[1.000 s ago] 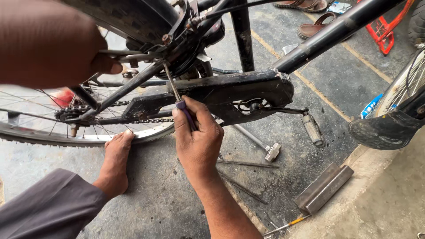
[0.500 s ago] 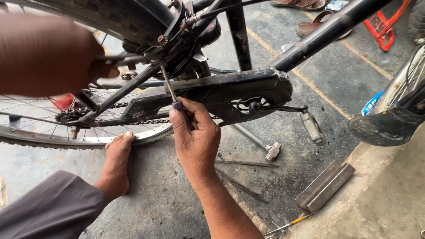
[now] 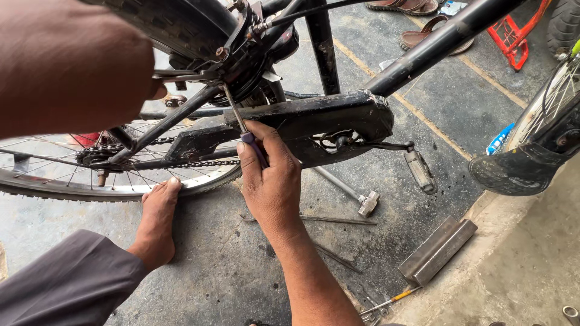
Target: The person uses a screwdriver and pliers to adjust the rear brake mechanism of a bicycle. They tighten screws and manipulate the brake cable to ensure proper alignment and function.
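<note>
- The right hand (image 3: 269, 181) is closed around the purple handle of a screwdriver (image 3: 241, 124), whose thin shaft runs up and to the left to the brake assembly (image 3: 241, 51) at the rear wheel, beside the black tyre (image 3: 175, 24).
- The left hand (image 3: 72, 63) is near the camera at the upper left, blurred; it seems pressed against the frame stay by the brake, but whether it is gripping anything I cannot tell.
- The screwdriver tip meets a fastening on the brake, so the adjustment looks under way, not finished; how far the screw is turned cannot be read.
- The chain (image 3: 199, 163) sits on its sprocket and the black chain guard (image 3: 320, 121) is in place.
- A bare foot (image 3: 156, 226) rests on the floor just beside the rear rim (image 3: 90, 190).
- A hammer (image 3: 350, 193), thin rods and a metal bar (image 3: 438, 250) lie untouched on the concrete to the right.
</note>
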